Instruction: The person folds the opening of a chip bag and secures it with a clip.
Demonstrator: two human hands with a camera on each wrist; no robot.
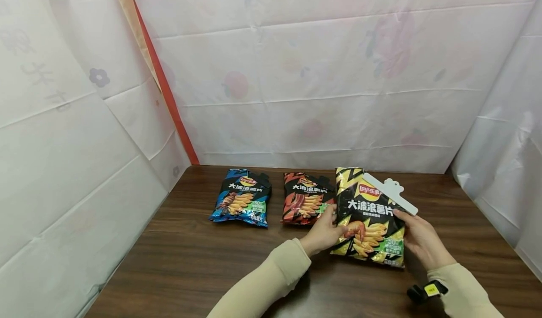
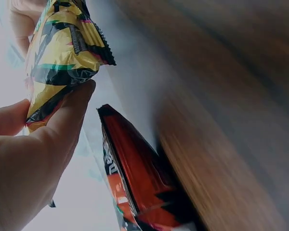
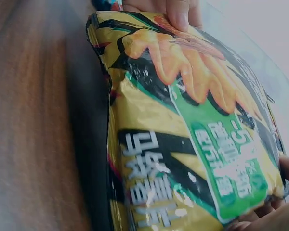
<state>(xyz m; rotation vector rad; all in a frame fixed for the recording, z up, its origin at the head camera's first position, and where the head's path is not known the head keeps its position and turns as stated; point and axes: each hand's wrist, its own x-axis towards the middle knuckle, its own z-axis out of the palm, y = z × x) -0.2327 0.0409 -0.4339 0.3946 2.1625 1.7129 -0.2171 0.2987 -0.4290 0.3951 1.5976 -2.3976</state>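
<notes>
A yellow-and-black chip bag (image 1: 369, 219) is held between both hands over the brown table (image 1: 190, 261). A white clip (image 1: 391, 191) sits across its top right corner. My left hand (image 1: 337, 220) pinches the bag's left edge between thumb and fingers (image 2: 70, 113). My right hand (image 1: 402, 221) holds the right edge, its fingers (image 3: 279, 214) curled under the bag (image 3: 183, 134). In the left wrist view the bag (image 2: 62, 43) hangs clear of the table. A red chip bag (image 1: 306, 198) lies just left of my left hand, and shows from its side (image 2: 135, 178).
A blue chip bag (image 1: 241, 204) lies flat left of the red one. White plastic sheeting (image 1: 322, 83) walls the table at the back and on both sides. A black band (image 1: 425, 290) is strapped on the right wrist.
</notes>
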